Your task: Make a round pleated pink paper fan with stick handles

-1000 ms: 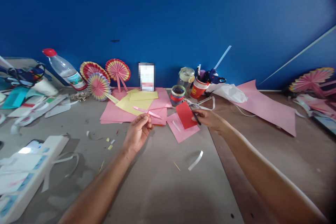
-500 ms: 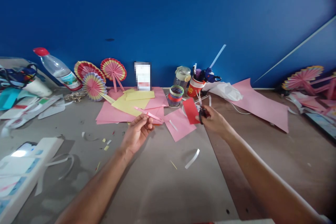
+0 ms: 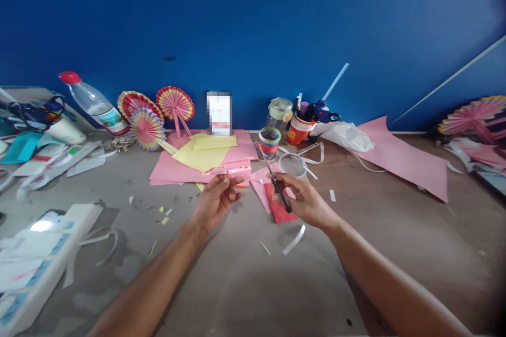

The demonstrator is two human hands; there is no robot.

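Blue partition (image 3: 253, 26) backs the tabletop (image 3: 221, 289). Left hand (image 3: 216, 200) fingertip-pinches a pink paper strip (image 3: 239, 171) over pink sheets (image 3: 168, 171), likely keeping its ends clear; right hand (image 3: 308, 199) grips scissors (image 3: 280, 191) above red paper (image 3: 281, 216), blades pointing away.

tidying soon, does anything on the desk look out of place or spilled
Yellow bits left of the left hand and a white strip below the red paper in the picture look like stray scraps, loose on the tabletop. No spill shows.

two hands (image 3: 214, 202) near centre; three fans (image 3: 175, 104) and one bottle (image 3: 98, 106) at upper left; one red cup (image 3: 297, 132) right of centre
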